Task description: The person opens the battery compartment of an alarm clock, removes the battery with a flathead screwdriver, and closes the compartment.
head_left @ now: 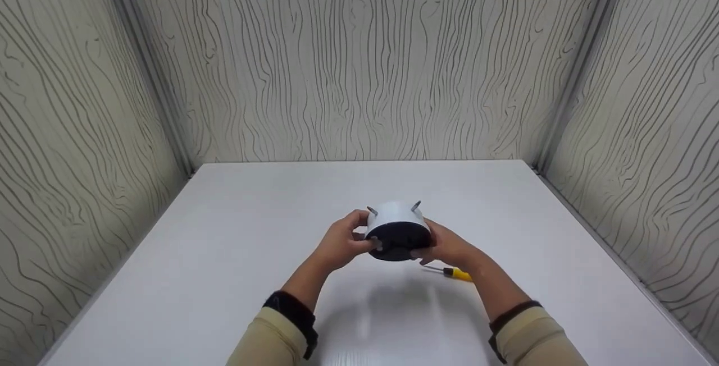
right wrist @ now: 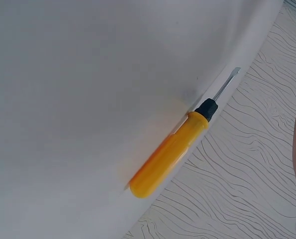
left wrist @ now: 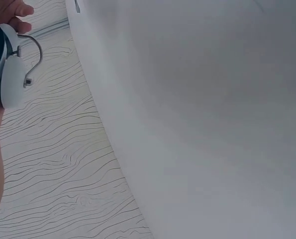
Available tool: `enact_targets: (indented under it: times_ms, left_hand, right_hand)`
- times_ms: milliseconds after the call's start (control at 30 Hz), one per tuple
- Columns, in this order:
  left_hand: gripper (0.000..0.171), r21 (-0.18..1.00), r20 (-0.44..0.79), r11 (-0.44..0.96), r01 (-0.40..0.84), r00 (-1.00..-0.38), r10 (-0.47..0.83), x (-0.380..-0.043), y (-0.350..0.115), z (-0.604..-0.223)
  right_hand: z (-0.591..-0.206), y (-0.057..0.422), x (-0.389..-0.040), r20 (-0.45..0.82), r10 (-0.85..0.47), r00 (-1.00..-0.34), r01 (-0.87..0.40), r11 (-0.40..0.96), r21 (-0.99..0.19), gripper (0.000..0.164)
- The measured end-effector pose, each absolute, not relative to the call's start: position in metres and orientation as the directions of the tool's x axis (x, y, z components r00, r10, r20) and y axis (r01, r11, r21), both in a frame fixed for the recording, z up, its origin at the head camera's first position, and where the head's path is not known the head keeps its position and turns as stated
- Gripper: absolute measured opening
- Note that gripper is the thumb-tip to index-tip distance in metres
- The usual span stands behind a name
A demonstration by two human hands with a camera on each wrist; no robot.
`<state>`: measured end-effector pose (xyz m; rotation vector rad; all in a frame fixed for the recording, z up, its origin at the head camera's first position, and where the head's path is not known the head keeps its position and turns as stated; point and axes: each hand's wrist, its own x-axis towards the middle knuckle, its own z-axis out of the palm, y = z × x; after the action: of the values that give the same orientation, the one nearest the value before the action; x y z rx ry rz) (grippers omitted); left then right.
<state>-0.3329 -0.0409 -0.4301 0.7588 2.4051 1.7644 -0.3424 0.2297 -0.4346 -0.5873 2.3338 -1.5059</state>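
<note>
A white twin-bell alarm clock is held upside down above the table, its two short legs pointing up and its round black back turned toward me. My left hand grips its left side, thumb on the edge of the black back. On the other side my right hand holds the rim, with the fingers partly hidden behind the body. The left wrist view shows a white bell and the curved metal handle of the clock. A screwdriver with a yellow handle and a flat tip lies below the right hand.
The white table spreads under both hands. Wood-grain patterned panels enclose it at the back and on both sides.
</note>
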Motion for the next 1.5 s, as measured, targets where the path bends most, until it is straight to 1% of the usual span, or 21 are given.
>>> enact_targets:
  times_ms: [133, 233, 300, 467, 633, 767, 967, 1100, 1200, 1300, 1500]
  left_hand:
    - [0.048, 0.917, 0.202, 0.247, 0.313, -0.899, 0.389, -0.332, -0.039, -0.428]
    - [0.048, 0.923, 0.169, 0.268, 0.277, -0.915, 0.365, -0.332, -0.038, -0.427]
    - [0.047, 0.921, 0.154, 0.286, 0.263, -0.923, 0.353, -0.333, -0.038, -0.427]
    - [0.044, 0.921, 0.124, 0.314, 0.231, -0.938, 0.324, -0.333, -0.038, -0.428]
    - [0.042, 0.933, 0.082, 0.313, 0.177, -0.952, 0.294, -0.335, -0.037, -0.429]
    - [0.045, 0.951, 0.047, 0.279, 0.131, -0.956, 0.289, -0.335, -0.037, -0.428]
    - [0.058, 0.975, 0.007, 0.210, 0.072, -0.955, 0.297, -0.335, -0.036, -0.426]
    - [0.066, 0.976, -0.034, 0.217, 0.029, -0.959, 0.282, -0.335, -0.032, -0.426]
    - [0.064, 0.969, -0.052, 0.245, 0.015, -0.963, 0.264, -0.333, -0.030, -0.425]
    - [0.057, 0.965, -0.057, 0.260, 0.015, -0.962, 0.266, -0.331, -0.028, -0.425]
    - [0.049, 0.960, -0.079, 0.279, -0.001, -0.959, 0.271, -0.329, -0.026, -0.426]
  right_hand:
    - [-0.432, 0.233, -0.344, -0.025, -0.470, -0.882, -0.198, 0.419, -0.886, 0.076]
    - [-0.431, 0.236, -0.345, 0.016, -0.456, -0.890, -0.240, 0.438, -0.866, 0.067]
    - [-0.430, 0.238, -0.345, 0.066, -0.450, -0.891, -0.278, 0.424, -0.862, 0.062]
    - [-0.429, 0.237, -0.344, 0.176, -0.426, -0.887, -0.345, 0.362, -0.866, 0.059]
    - [-0.429, 0.231, -0.344, 0.200, -0.383, -0.902, -0.351, 0.380, -0.856, 0.056]
    - [-0.428, 0.226, -0.344, 0.214, -0.362, -0.907, -0.361, 0.409, -0.838, 0.048]
    - [-0.430, 0.219, -0.344, 0.211, -0.318, -0.924, -0.342, 0.445, -0.828, 0.045]
    - [-0.431, 0.213, -0.344, 0.211, -0.273, -0.939, -0.322, 0.476, -0.818, 0.039]
    - [-0.432, 0.210, -0.345, 0.194, -0.235, -0.952, -0.289, 0.495, -0.819, 0.037]
    - [-0.433, 0.207, -0.344, 0.164, -0.208, -0.964, -0.249, 0.509, -0.824, 0.039]
    - [-0.434, 0.204, -0.341, 0.114, -0.215, -0.970, -0.216, 0.548, -0.808, 0.040]
